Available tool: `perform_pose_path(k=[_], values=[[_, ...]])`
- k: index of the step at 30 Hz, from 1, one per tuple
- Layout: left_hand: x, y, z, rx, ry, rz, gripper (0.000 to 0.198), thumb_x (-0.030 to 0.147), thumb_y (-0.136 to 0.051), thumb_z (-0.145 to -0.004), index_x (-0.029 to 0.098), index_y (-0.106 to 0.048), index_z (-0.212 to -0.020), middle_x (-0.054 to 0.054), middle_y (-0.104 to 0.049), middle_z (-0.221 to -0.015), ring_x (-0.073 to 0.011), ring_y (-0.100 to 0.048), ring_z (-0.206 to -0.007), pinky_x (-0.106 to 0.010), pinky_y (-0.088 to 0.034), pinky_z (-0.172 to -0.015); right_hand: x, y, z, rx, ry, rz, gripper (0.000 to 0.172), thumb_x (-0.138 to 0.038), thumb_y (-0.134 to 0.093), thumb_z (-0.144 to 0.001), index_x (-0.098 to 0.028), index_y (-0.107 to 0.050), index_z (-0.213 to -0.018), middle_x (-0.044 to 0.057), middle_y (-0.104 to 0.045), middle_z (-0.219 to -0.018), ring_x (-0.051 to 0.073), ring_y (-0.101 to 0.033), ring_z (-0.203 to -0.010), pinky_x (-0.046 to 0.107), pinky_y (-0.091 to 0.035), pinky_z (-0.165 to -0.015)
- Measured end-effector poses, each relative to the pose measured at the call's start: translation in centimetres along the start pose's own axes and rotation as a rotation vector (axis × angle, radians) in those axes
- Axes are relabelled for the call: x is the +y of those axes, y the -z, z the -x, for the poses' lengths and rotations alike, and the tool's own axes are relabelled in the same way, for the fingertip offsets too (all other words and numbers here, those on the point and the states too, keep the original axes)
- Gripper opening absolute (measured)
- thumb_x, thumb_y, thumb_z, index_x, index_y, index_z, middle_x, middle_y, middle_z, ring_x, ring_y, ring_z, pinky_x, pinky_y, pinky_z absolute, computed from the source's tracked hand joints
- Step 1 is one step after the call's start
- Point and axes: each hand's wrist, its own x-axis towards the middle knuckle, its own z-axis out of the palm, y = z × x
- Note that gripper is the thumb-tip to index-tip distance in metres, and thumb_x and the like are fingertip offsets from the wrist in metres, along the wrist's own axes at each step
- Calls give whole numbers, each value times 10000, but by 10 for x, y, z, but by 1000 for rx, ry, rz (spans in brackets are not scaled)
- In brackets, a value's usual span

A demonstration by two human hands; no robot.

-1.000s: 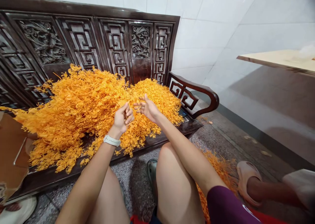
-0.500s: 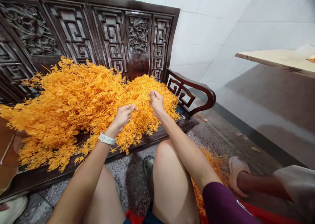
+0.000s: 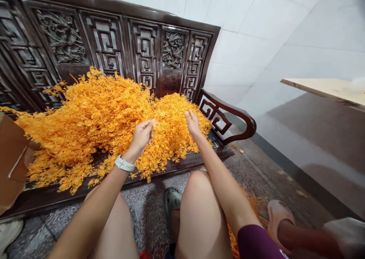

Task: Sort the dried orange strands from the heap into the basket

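A big heap of orange artificial flower sprigs [image 3: 94, 118] with thin, frilly petals covers much of a dark wooden bench seat [image 3: 168, 167]. My left hand [image 3: 142, 136], with a pale watch [image 3: 124, 163] on its wrist, is held over the front of the heap. Its thumb and forefinger are pinched together; a small orange bit seems to be at the tips, but it blends into the heap behind. To its right, my right hand [image 3: 193, 124] is raised before the heap's right part. Its fingers are bent and closed, and whatever they hold is too small to make out.
A carved backrest [image 3: 104, 38] and a curved armrest [image 3: 236, 116] bound the bench. At the left stands a cardboard box [image 3: 10, 164]. Orange strands [image 3: 253, 200] lie on the floor beside my leg, near another person's foot in a clog [image 3: 278, 217]. A pale tabletop [image 3: 322, 87] juts in at right.
My hands have moved further apart, the right one going rightward. The left fingers have drawn closer together in a pinch. The whole view has shifted slightly right and down.
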Motion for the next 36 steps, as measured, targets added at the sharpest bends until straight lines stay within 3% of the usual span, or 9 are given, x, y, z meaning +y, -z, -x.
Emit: perform_pose_path(k=[2,4,7,10,15,19,23,28,36], values=[[-9,2,-6,74,-55,-64,443,587,-635,-940,164,-759,-993,37,-518,-549,-93,-399,-351,-230,-275,-372,-7,-7,6,-41,-26,52,724,-741,-626,-868,-211,-642,-1362,150,-328,-1701,348,-272,-1586,482,-298,-1264],[-18,-1,-10,122,-110,-126,459,580,-613,-965,164,-787,-1053,27,-542,-569,-97,-423,-369,-235,-296,-387,-16,-14,15,-88,-53,55,715,-725,-563,-923,-193,-619,-1398,165,-404,-1666,337,-369,-1544,485,-335,-1251],[-26,-10,-11,145,-153,-171,493,579,-572,-999,188,-787,-1210,20,-576,-603,-105,-459,-400,-247,-336,-418,-31,-32,33,-229,-145,-138,699,-734,-418,-994,-199,-543,-1425,174,-616,-1447,272,-679,-1157,434,-573,-968],[-33,-23,-9,147,-188,-250,506,557,-542,-1026,204,-752,-1322,-13,-689,-685,-132,-560,-484,-262,-435,-508,-48,-57,52,-303,-240,-413,657,-774,-444,-975,-225,-531,-1325,113,-698,-1167,189,-660,-787,320,-561,-650],[-38,-38,0,111,-323,-557,447,460,-490,-1069,230,-731,-1366,-109,-760,-1304,-254,-780,-971,-345,-567,-823,-67,-91,71,-76,-220,-471,621,-837,-499,-913,-230,-581,-1015,5,-544,-823,138,-489,-648,246,-410,-521],[-36,-37,9,1,-348,-711,444,423,-466,-1079,249,-689,-1421,-93,-705,-1376,-292,-774,-1081,-373,-567,-878,-70,-87,65,42,-189,-470,645,-871,-448,-912,-232,-539,-921,-48,-371,-662,123,-361,-555,251,-317,-490],[-37,-35,13,-81,-337,-672,407,448,-506,-1056,253,-785,-1279,-74,-747,-1323,-296,-754,-1144,-363,-549,-921,-69,-68,54,43,-147,-485,685,-916,-376,-896,-247,-519,-928,-77,-253,-602,108,-214,-490,254,-192,-464],[-42,-38,13,-153,-285,-566,377,465,-536,-1029,242,-834,-967,-78,-818,-953,-262,-736,-840,-305,-458,-736,-63,-58,52,73,115,-225,664,-887,-358,-923,-249,-515,-831,-38,-302,-641,142,-312,-565,277,-288,-532],[-36,-32,10,-273,-56,-435,508,580,-588,-966,194,-618,-638,2,-529,-530,-149,-485,-482,-272,-296,-541,-53,-54,47,-23,367,-67,575,-680,-544,-989,-227,-379,-676,-15,-368,-678,138,-368,-654,287,-375,-640]])
